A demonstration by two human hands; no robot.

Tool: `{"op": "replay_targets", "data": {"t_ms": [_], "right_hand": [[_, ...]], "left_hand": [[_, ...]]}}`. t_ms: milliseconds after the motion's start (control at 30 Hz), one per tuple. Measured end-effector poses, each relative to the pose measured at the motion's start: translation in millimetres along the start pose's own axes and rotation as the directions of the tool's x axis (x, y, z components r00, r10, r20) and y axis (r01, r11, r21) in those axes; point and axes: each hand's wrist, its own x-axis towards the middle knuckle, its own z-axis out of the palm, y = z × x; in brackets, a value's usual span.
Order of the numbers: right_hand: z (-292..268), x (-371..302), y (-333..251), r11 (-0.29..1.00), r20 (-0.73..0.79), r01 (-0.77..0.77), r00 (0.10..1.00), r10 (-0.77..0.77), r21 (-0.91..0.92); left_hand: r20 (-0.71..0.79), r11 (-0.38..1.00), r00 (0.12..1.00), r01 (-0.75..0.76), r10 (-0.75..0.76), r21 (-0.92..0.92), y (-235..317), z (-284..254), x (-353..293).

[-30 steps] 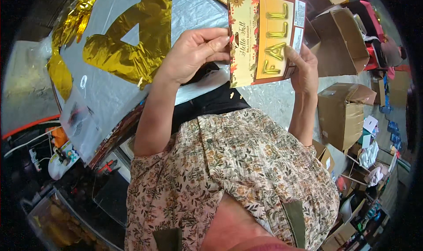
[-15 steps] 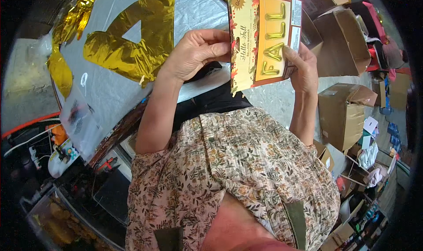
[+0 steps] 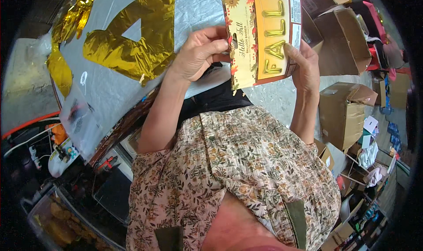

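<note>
Holding packet (image 3: 262, 39) near sheeted table (image 3: 110, 92), boxes (image 3: 337, 119) rightward.

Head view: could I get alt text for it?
The left hand and right hand hold a flat cream-and-orange package by opposite sides. A gold foil shape lies on the pale table covering at left; cardboard boxes stand at right.
</note>
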Motion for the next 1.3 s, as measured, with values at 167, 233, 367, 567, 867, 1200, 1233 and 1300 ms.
{"op": "replay_targets", "data": {"t_ms": [167, 233, 367, 567, 867, 1200, 1233, 1300], "right_hand": [[-4.5, 0.3, 5.0, 0.999, 0.006, -0.039, 0.999, 0.039, 0.022], [-3.7, 1.7, 2.4, 0.999, 0.016, -0.039, 0.999, 0.038, 0.038], [-2.4, 0.9, 8.0, 0.996, 0.007, -0.064, 0.998, 0.063, 0.059], [-2.7, 0.2, 9.9, 0.996, -0.013, -0.085, 0.996, 0.085, 0.039], [-3.9, 5.8, 13.9, 0.987, -0.09, -0.075, 0.992, 0.088, 0.139], [-19.5, 11.1, 4.9, 0.99, -0.25, 0.072, 0.967, -0.04, 0.123], [-18.3, 10.7, 4.1, 0.99, -0.248, 0.071, 0.968, -0.039, 0.122], [-14.0, 7.3, -0.1, 0.992, -0.262, 0.109, 0.961, -0.09, 0.058]], "left_hand": [[0.074, 0.999, 0.996, -0.044, 0.044, 0.001, -7.2, -4.5, -1.1], [0.049, 0.999, 0.999, -0.006, 0.009, -0.048, -5.0, -1.9, -2.1], [0.06, 0.999, 0.997, -0.048, 0.049, -0.008, -11.0, -1.6, -2.6], [0.017, 0.942, 0.97, -0.239, 0.242, 0.234, -8.5, 2.3, -1.8], [-0.032, 0.944, 0.995, -0.082, 0.097, 0.32, -13.6, -0.1, -5.4], [-0.183, 0.961, 0.98, -0.03, 0.082, 0.274, -12.4, 20.3, 8.7], [-0.185, 0.961, 0.979, -0.031, 0.084, 0.274, -9.7, 20.9, 9.8], [-0.175, 0.955, 0.982, -0.02, 0.074, 0.294, -2.9, 23.8, 11.1]]}}
